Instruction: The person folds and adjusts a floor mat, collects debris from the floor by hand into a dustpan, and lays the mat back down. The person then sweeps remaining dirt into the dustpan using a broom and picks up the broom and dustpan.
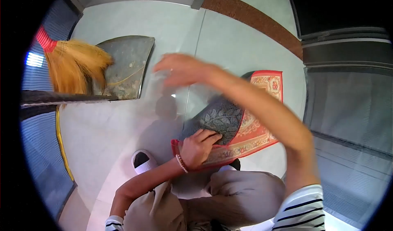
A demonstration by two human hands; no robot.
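Head view, pale tiled floor (163,24), left hand (198,147) clamped on mat (219,118); right hand (182,69) spread

The single view looked from the wearer's head, forward and steeply down past the knees to the tiled floor (118,128) close below.

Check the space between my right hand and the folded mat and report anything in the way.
Nothing visible blocks the right hand from the mat; only floor shows between them. The left hand rests on the mat's near part. The broom and dustpan lie off to the left.
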